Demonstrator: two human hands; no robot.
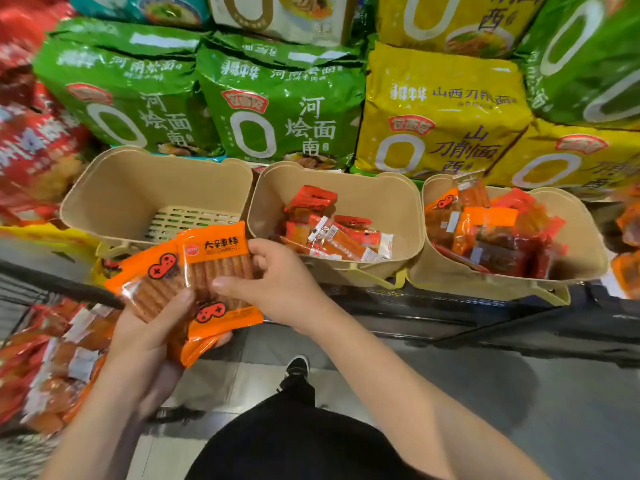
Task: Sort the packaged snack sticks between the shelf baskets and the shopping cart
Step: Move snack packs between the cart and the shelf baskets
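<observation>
Head cam: my left hand (149, 344) and right hand (277, 282) both grip orange snack packs (214, 271) in front of the empty basket (114, 188).

Large noodle packs fill the shelving at the back: green packs (277, 109) in the middle, yellow packs (443, 112) to their right, red packs (31, 140) at the left (blurred). Below runs a dark shelf edge (485, 317). The floor (571, 410) is grey, with paler tiles (221, 382) nearer the left.
</observation>
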